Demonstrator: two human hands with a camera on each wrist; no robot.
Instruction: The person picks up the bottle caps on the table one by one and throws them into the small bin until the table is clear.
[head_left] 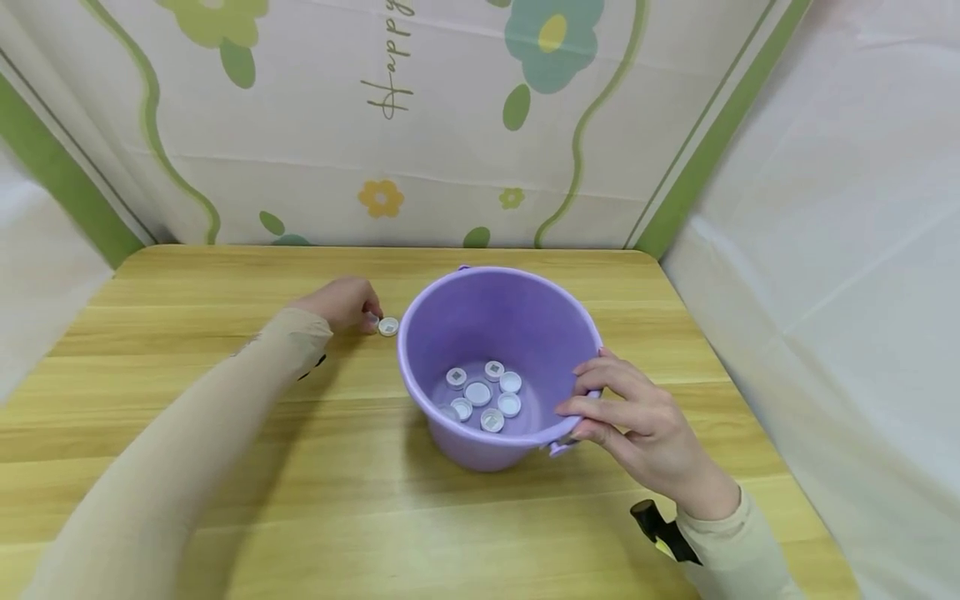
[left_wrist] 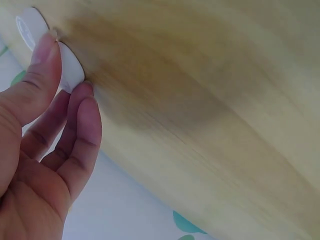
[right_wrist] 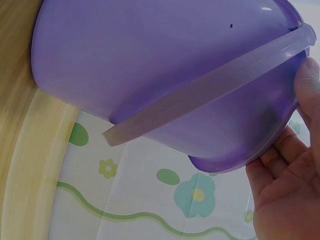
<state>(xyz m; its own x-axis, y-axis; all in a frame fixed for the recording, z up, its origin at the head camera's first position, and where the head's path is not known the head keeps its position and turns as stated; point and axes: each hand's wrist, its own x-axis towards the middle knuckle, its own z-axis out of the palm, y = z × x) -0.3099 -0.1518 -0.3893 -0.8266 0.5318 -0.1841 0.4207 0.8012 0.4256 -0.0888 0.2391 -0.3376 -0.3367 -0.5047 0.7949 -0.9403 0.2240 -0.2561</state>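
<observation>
On the table, left of the purple bucket (head_left: 483,454), my left hand (head_left: 341,302) pinches a white round cap (left_wrist: 72,69) between thumb and fingers. Another white cap (head_left: 388,326) lies flat just beside it, near the bucket's side. Several white caps (head_left: 477,393) are spread over the bucket's floor, some with open sides up. With fingers over the rim and thumb outside, my right hand (head_left: 648,421) holds the bucket at its near right. The bucket's handle (right_wrist: 210,87) hangs down along its outer wall in the right wrist view.
The wooden table (head_left: 337,525) ends at a back edge against a white cloth (head_left: 300,108) printed with flowers and lettering. White sheeting (head_left: 840,250) runs along the right side, and more hangs at the left.
</observation>
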